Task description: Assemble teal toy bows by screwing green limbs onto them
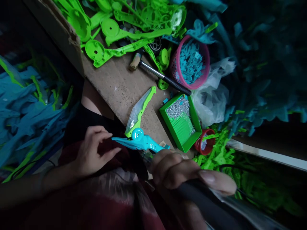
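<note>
My left hand (92, 150) holds the thin end of a blue plastic scissor-shaped part (141, 142) between thumb and fingers. The part has a round blue cap and lies across a green handle piece with a clear blade (140, 110) on the cardboard board (120, 86). My right hand (182, 171) grips a dark power screwdriver (208, 201). Its tip touches the blue part near the pivot end.
A green tray of small silver screws (182, 123) sits right of the part, with a small red cup (206, 143) beside it. A hammer (158, 74), a pink basket of blue pieces (192, 62) and heaps of green parts (124, 22) lie beyond.
</note>
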A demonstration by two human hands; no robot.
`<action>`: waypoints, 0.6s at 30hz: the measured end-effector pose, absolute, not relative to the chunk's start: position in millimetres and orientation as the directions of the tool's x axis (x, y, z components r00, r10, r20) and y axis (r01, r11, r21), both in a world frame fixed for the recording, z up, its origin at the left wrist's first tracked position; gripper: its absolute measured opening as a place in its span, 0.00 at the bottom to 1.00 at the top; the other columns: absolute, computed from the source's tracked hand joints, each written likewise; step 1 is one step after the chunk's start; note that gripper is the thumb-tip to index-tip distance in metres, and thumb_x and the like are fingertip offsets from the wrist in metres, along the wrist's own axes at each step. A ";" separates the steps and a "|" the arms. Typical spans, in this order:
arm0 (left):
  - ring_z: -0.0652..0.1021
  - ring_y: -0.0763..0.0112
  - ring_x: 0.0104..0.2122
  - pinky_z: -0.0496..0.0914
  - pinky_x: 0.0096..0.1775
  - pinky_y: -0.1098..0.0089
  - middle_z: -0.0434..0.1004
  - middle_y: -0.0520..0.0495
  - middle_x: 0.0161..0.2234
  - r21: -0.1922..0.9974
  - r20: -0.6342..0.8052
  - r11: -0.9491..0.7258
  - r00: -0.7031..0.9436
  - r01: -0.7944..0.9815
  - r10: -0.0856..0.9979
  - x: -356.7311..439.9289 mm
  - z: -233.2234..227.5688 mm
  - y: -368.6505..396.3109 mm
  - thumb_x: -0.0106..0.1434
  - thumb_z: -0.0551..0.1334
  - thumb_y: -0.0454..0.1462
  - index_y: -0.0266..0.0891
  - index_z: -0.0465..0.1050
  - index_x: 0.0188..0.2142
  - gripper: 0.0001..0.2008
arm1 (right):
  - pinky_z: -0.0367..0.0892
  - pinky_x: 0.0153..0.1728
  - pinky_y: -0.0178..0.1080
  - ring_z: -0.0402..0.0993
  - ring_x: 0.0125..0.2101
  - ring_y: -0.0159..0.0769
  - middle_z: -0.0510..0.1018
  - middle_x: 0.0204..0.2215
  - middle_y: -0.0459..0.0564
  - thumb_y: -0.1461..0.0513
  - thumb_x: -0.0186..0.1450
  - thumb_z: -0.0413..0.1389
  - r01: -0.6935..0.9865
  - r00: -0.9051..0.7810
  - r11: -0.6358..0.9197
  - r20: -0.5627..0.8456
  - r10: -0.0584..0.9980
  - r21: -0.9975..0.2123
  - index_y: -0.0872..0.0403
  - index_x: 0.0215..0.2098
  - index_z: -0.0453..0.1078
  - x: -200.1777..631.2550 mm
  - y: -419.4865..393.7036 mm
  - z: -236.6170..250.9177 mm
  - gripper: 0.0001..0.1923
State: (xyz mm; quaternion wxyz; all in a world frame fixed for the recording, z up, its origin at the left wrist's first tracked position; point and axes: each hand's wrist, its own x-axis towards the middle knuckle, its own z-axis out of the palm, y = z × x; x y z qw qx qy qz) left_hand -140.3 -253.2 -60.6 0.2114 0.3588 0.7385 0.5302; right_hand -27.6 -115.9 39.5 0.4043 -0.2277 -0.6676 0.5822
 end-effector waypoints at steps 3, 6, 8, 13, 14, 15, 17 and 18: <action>0.76 0.68 0.43 0.74 0.46 0.70 0.73 0.46 0.45 0.733 0.498 -0.116 -0.412 0.670 0.763 -150.3 -46.3 -245.3 0.56 0.72 0.37 0.42 0.74 0.48 0.20 | 0.65 0.12 0.33 0.60 0.12 0.27 0.61 0.16 0.36 0.54 0.64 0.55 -0.244 -0.530 0.234 0.332 0.780 -0.941 0.45 0.47 0.65 -38.3 -116.5 50.8 0.13; 0.77 0.66 0.46 0.73 0.48 0.68 0.78 0.46 0.47 0.689 0.567 -0.265 -0.275 0.674 0.776 -154.0 -30.7 -228.1 0.63 0.66 0.34 0.42 0.73 0.52 0.17 | 0.66 0.14 0.33 0.62 0.13 0.28 0.60 0.16 0.36 0.53 0.64 0.58 -0.297 -0.585 0.229 0.367 0.723 -0.927 0.46 0.49 0.66 -37.6 -113.0 59.3 0.16; 0.78 0.67 0.44 0.74 0.45 0.67 0.80 0.47 0.45 0.707 0.556 -0.297 -0.245 0.642 0.794 -154.5 -24.4 -218.6 0.65 0.63 0.32 0.42 0.74 0.51 0.14 | 0.68 0.15 0.35 0.63 0.13 0.29 0.61 0.16 0.37 0.52 0.64 0.58 -0.274 -0.596 0.214 0.340 0.727 -0.938 0.46 0.50 0.67 -34.2 -112.7 65.7 0.17; 0.79 0.69 0.41 0.75 0.42 0.68 0.80 0.46 0.40 0.775 0.529 -0.315 -0.291 0.547 0.797 -154.4 -19.4 -207.3 0.65 0.63 0.29 0.39 0.75 0.44 0.09 | 0.65 0.13 0.35 0.61 0.12 0.29 0.60 0.16 0.37 0.50 0.66 0.57 -0.256 -0.562 0.222 0.332 0.757 -0.941 0.43 0.49 0.67 -29.2 -115.4 77.0 0.15; 0.79 0.68 0.42 0.75 0.43 0.67 0.80 0.44 0.42 0.777 0.532 -0.323 -0.289 0.541 0.796 -154.2 -18.8 -206.3 0.64 0.63 0.30 0.38 0.74 0.46 0.10 | 0.65 0.13 0.35 0.61 0.12 0.30 0.59 0.16 0.37 0.50 0.66 0.56 -0.243 -0.579 0.226 0.328 0.747 -0.943 0.41 0.50 0.67 -28.2 -114.9 77.2 0.14; 0.79 0.67 0.44 0.75 0.44 0.67 0.79 0.42 0.44 0.769 0.543 -0.338 -0.274 0.542 0.794 -154.0 -18.2 -205.5 0.64 0.64 0.30 0.37 0.73 0.47 0.11 | 0.66 0.14 0.35 0.61 0.12 0.30 0.59 0.16 0.37 0.50 0.67 0.55 -0.237 -0.605 0.236 0.334 0.723 -0.942 0.40 0.50 0.66 -26.7 -113.9 76.6 0.14; 0.78 0.66 0.45 0.75 0.45 0.66 0.79 0.40 0.46 0.744 0.569 -0.376 -0.229 0.552 0.790 -154.1 -16.7 -204.3 0.64 0.63 0.30 0.36 0.73 0.49 0.13 | 0.67 0.15 0.37 0.62 0.13 0.32 0.59 0.15 0.37 0.48 0.67 0.53 -0.198 -0.678 0.249 0.316 0.664 -0.948 0.38 0.50 0.66 -21.6 -111.3 73.6 0.14; 0.79 0.66 0.43 0.75 0.45 0.67 0.79 0.41 0.45 0.736 0.576 -0.392 -0.207 0.553 0.790 -154.2 -15.9 -203.9 0.65 0.63 0.29 0.36 0.73 0.48 0.12 | 0.67 0.16 0.37 0.62 0.13 0.32 0.59 0.15 0.38 0.46 0.67 0.51 -0.163 -0.718 0.256 0.292 0.632 -0.953 0.38 0.49 0.66 -18.3 -109.9 71.7 0.14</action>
